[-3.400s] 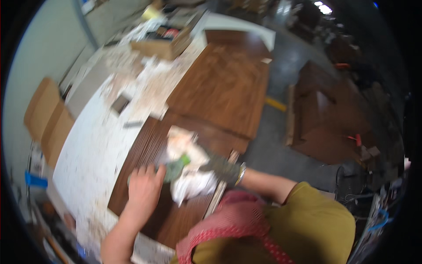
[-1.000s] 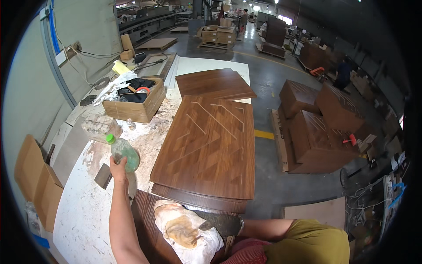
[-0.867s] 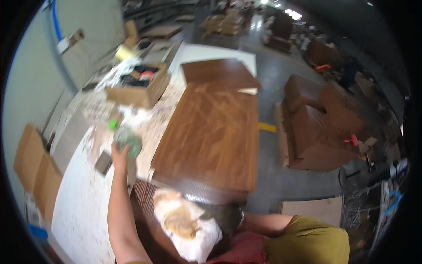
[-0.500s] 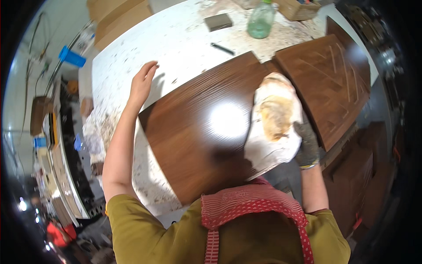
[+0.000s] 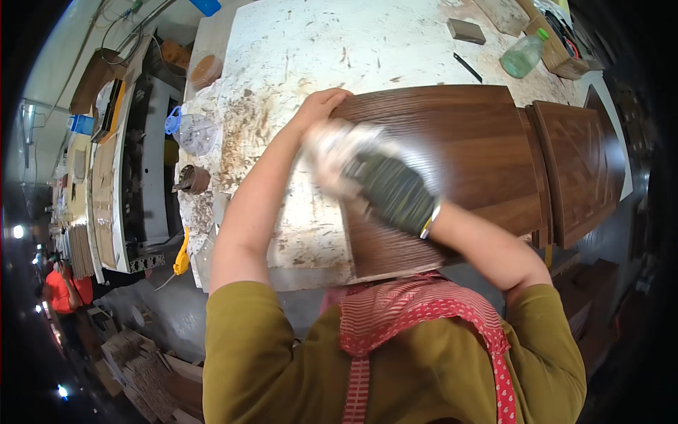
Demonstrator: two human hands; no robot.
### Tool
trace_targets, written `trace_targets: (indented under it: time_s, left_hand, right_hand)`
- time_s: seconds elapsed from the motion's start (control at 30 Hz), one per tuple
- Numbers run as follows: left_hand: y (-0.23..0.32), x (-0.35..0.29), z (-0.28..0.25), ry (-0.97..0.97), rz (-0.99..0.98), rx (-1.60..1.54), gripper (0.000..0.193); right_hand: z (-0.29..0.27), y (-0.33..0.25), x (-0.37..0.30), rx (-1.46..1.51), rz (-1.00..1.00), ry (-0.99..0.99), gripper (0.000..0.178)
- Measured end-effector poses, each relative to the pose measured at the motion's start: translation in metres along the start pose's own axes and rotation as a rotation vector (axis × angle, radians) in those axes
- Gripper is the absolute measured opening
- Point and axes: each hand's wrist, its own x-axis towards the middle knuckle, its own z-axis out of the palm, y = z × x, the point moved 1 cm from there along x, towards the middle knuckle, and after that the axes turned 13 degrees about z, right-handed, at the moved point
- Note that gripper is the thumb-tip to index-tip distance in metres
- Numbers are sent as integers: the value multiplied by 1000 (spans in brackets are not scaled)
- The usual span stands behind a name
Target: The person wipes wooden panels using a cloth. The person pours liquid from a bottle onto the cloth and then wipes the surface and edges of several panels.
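A brown wood-grain panel (image 5: 480,159) lies on the white, stained table (image 5: 304,46) in front of me. My bare left hand (image 5: 321,108) grips the panel's far left corner, its fingers closed at the edge. In a dark, striped work glove, my right hand (image 5: 395,192) is closed on a white cloth (image 5: 335,152) over the panel's left edge, just below my left hand. Motion smears the cloth, and it hides part of that edge.
Right of the panel lie more brown panels, one with raised relief (image 5: 583,162). Beyond are a green bottle (image 5: 524,55), a grey-brown block (image 5: 466,31) and a black stick (image 5: 467,67). A yellow cutter (image 5: 182,256) and a clear jug (image 5: 196,134) sit on the left. A person in red (image 5: 63,288) is far left.
My right hand has swept the cloth leftward across the panel to its left edge. My left hand has come down from above the table onto the panel's corner. The view has shifted left.
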Motion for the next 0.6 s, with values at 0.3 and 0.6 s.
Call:
trace_targets:
  time_s: [0.3,0.6]
  left_hand:
    - [5,14,-20,-239,-194,-159,33]
    - [-21,10,-22,-112,-142,-133,28]
  right_hand:
    - [1,57,51,-269,301,-24,37]
    - [5,-34,32,-298,91,-278,27]
